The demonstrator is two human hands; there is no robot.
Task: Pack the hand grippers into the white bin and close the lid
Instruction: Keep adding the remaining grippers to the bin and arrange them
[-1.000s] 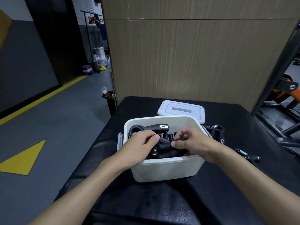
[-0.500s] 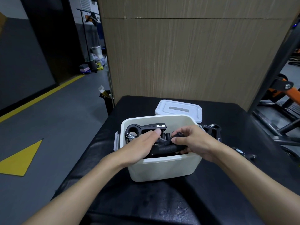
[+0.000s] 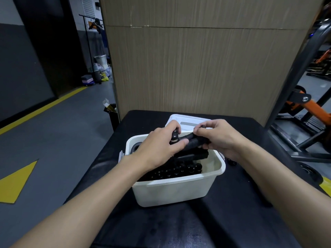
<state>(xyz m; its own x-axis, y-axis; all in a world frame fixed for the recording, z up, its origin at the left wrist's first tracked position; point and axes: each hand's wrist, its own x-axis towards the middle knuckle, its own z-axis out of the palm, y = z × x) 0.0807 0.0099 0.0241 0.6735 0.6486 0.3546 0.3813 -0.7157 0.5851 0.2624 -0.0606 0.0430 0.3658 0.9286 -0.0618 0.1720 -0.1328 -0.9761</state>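
No legible text (none anywhere)

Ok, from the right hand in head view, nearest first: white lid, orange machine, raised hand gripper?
1. hand gripper: held by the right hand, over the bin.
2. white lid: just behind, on the table.
3. orange machine: far right, off the table.

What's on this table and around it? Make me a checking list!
Surface: black padded table, with the bin standing on it.
Job's things: white bin open, black hand grippers inside; one hand gripper held above it; lid lying behind the bin.
Clutter: small dark thing right of the bin, mostly hidden.
Hands: left hand and right hand both grip the held hand gripper.
Cables: nothing seen.
Surroundings: wooden panel behind, orange gym machine at right, yellow floor marks at left.
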